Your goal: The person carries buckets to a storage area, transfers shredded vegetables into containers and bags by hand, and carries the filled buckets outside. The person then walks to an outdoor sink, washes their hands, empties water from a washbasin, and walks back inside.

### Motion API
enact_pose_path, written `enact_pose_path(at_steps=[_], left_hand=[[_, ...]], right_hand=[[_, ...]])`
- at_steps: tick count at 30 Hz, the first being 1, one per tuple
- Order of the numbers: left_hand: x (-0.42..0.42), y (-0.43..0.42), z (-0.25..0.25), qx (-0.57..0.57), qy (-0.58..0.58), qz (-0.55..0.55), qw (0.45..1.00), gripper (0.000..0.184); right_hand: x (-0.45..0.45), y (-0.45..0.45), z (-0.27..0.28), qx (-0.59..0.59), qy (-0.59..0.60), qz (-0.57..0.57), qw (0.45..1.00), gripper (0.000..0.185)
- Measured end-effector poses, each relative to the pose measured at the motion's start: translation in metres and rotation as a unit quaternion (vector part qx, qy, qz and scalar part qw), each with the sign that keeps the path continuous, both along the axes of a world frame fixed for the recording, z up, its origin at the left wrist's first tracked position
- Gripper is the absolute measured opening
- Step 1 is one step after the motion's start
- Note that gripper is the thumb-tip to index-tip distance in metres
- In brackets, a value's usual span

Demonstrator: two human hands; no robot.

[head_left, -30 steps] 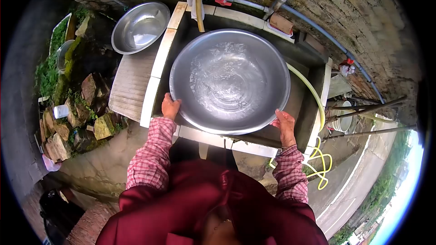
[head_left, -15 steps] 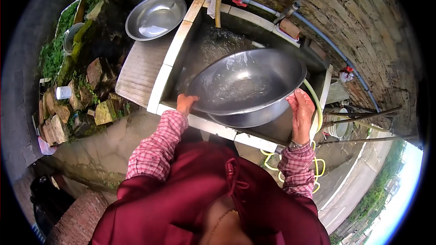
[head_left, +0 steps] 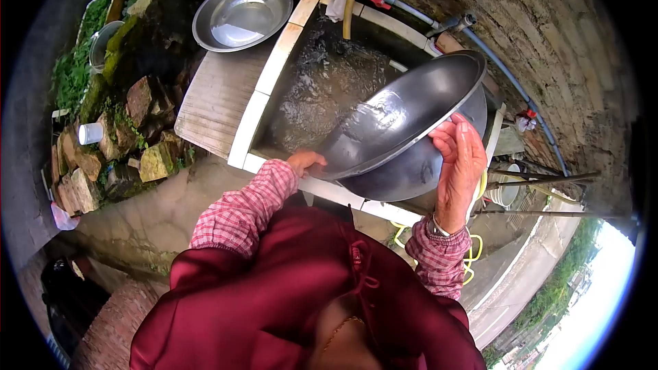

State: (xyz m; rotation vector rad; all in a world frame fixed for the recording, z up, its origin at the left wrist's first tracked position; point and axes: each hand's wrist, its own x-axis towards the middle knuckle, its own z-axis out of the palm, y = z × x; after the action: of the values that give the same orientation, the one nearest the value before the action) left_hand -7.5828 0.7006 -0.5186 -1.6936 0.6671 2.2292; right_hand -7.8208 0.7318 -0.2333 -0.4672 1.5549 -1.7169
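Note:
A large metal basin (head_left: 404,123) is held tilted steeply over the sink (head_left: 249,123), its right side raised and its lower left rim close to the water. My left hand (head_left: 305,162) grips the rim at the lower left. My right hand (head_left: 458,161) is closed on the near right rim, fingertips over the edge. Rippling water (head_left: 329,82) shows in the sink beside the basin's low side. A little water glistens on the basin's inner wall.
Left of the sink, a second metal basin (head_left: 242,17) rests on a ridged slab (head_left: 219,99). A tan hose (head_left: 352,3) with a white cloth hangs over the sink's far edge. A yellow hose (head_left: 473,253) lies coiled at the right. Rocks (head_left: 161,164) are piled at the left.
The basin has tipped further to the left, its right side rising and the water inside mostly gone into the sink. My right hand has risen with the rim; my left hand shifted slightly right.

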Motion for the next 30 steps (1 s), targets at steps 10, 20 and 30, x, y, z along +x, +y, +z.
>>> enact_pose_path(at_steps=[10,20,30], left_hand=[[-0.043,0.016,0.009,0.14,0.244,-0.069,0.957,0.028],[0.019,-0.052,0.05,-0.429,-0.193,-0.133,0.872,0.042],[0.021,-0.034,0.049,-0.536,-0.209,-0.064,0.815,0.053]], right_hand=[[0.026,0.016,0.046,-0.019,0.145,-0.131,0.981,0.036],[-0.013,0.153,-0.096,0.015,-0.052,-0.082,0.995,0.03],[-0.044,0.165,-0.193,0.156,-0.136,-0.105,0.973,0.011]])
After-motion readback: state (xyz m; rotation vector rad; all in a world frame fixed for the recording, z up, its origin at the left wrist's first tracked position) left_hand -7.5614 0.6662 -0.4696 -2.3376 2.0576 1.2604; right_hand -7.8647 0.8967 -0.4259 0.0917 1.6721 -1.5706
